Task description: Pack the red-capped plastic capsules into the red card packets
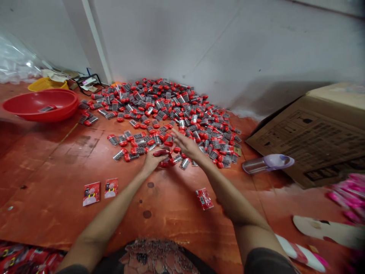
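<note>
A large heap of small clear plastic packs [159,110], each with a red capsule-shaped end and dark contents, lies on the red-orange floor [57,167]. My left hand [152,160] is at the heap's near edge, shut on a red capsule pack [161,153]. My right hand [186,144] is just beside it, fingers extended and nearly meeting that pack, and it holds nothing. Loose packs lie around both hands. A separate pack [204,198] lies nearer me, below the hands.
A red plastic basin [40,105] holding a pack stands at left, with a yellow basket [47,84] behind it. Two red printed cards [99,193] lie on the floor. A flattened cardboard box [310,140], a lilac scoop [268,163] and pink items [349,198] are at right.
</note>
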Action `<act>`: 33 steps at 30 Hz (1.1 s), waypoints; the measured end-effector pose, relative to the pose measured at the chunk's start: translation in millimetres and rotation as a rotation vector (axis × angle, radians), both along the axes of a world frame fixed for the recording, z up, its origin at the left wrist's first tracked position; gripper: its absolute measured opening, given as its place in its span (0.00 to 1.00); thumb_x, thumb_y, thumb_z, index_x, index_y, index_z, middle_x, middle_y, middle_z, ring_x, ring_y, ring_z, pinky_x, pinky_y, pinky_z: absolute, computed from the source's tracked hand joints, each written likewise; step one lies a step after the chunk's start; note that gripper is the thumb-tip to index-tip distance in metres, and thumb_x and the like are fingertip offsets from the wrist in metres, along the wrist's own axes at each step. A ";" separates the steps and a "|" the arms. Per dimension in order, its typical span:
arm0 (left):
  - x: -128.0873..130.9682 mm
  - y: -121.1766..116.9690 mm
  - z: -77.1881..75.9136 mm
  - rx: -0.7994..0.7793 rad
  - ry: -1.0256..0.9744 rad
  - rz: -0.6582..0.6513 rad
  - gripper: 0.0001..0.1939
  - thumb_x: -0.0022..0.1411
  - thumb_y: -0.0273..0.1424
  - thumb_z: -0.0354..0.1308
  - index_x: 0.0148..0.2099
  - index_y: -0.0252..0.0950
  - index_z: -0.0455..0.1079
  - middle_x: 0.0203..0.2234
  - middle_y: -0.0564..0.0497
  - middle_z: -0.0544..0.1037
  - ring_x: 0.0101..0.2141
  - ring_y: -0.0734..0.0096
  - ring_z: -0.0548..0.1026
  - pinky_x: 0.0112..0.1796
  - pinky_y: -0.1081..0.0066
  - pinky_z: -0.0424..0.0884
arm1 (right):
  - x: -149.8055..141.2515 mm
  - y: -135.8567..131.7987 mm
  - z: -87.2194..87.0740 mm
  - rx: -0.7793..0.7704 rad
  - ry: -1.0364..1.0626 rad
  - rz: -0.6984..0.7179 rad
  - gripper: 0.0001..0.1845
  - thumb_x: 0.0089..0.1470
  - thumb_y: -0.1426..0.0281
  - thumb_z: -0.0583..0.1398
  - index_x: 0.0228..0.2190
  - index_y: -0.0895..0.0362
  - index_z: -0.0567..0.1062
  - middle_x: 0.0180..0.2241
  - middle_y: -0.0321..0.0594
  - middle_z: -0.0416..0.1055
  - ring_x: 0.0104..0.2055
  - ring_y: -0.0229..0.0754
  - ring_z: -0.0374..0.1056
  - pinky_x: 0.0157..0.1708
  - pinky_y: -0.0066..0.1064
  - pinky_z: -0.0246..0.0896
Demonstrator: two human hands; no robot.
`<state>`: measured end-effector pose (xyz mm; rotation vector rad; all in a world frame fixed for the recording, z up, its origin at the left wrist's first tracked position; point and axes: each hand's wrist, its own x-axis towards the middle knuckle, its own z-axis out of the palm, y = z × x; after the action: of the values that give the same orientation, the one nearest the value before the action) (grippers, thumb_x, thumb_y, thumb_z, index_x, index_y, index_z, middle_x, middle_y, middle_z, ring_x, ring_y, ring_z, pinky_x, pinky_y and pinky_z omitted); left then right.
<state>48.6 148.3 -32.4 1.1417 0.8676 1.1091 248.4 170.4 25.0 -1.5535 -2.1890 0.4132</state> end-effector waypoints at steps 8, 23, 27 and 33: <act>-40.1 -3.3 10.2 -0.184 -0.130 0.060 0.16 0.42 0.34 0.73 0.36 0.34 0.79 0.38 0.45 0.82 0.39 0.60 0.79 0.40 0.64 0.75 | 22.7 132.7 -44.7 0.005 -0.327 -0.326 0.16 0.58 0.75 0.53 0.38 0.67 0.80 0.43 0.61 0.72 0.50 0.55 0.61 0.48 0.40 0.54; -66.9 -11.7 12.2 -0.223 -0.027 0.073 0.15 0.42 0.34 0.72 0.34 0.34 0.79 0.32 0.46 0.83 0.33 0.62 0.80 0.37 0.65 0.76 | 23.3 153.7 -65.0 -0.021 -0.249 -0.396 0.10 0.54 0.75 0.58 0.33 0.65 0.80 0.34 0.58 0.78 0.42 0.50 0.70 0.43 0.35 0.58; -73.1 -15.3 15.4 -0.153 0.052 0.085 0.14 0.43 0.35 0.72 0.34 0.34 0.79 0.35 0.45 0.83 0.36 0.59 0.80 0.40 0.63 0.75 | -3.2 127.1 -42.6 0.019 -0.061 -0.359 0.16 0.58 0.70 0.56 0.43 0.65 0.78 0.42 0.55 0.78 0.44 0.49 0.71 0.45 0.37 0.62; -80.3 -22.6 20.0 -0.078 0.113 0.061 0.13 0.45 0.34 0.71 0.35 0.34 0.79 0.35 0.45 0.83 0.38 0.59 0.79 0.44 0.62 0.74 | -70.0 24.6 2.6 -0.157 0.741 0.007 0.13 0.51 0.59 0.64 0.34 0.54 0.81 0.33 0.39 0.79 0.35 0.44 0.73 0.38 0.37 0.68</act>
<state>-31.7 125.7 -12.4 1.1277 1.0308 1.0583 178.4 195.0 27.6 -1.1914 -1.6066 0.9977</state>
